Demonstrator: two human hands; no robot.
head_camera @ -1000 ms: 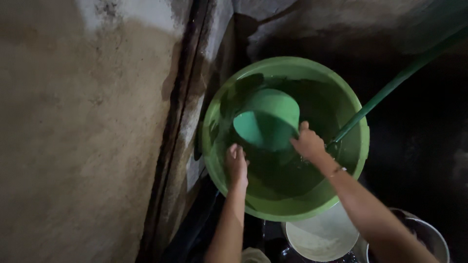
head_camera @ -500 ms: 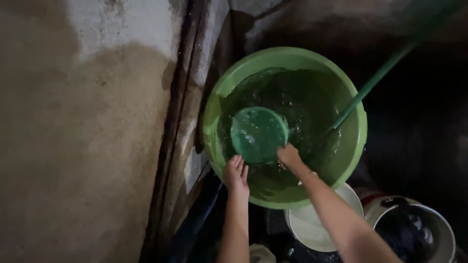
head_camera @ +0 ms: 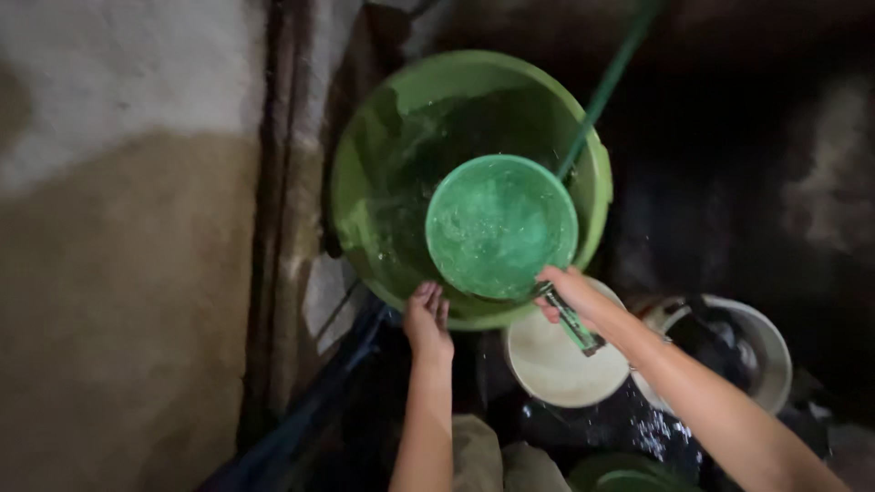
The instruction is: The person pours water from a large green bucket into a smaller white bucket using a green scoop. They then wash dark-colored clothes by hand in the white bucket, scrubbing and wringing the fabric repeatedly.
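Note:
A large green tub (head_camera: 365, 155) full of water stands against the wall. My right hand (head_camera: 570, 293) grips the handle of a green dipper (head_camera: 501, 226) filled with water, held above the tub's near rim. My left hand (head_camera: 427, 321) rests at the tub's near edge with its fingers together, holding nothing. A green hose (head_camera: 606, 82) slants down into the tub from the upper right.
A white bowl (head_camera: 556, 364) sits on the wet dark floor just below the tub. A metal pot (head_camera: 756, 351) stands to its right. Another green vessel (head_camera: 624, 474) shows at the bottom edge. A stained wall (head_camera: 128, 255) fills the left side.
My right hand has lifted the dipper out of the tub's water and drawn it toward me, full. The left hand stays at the tub's rim.

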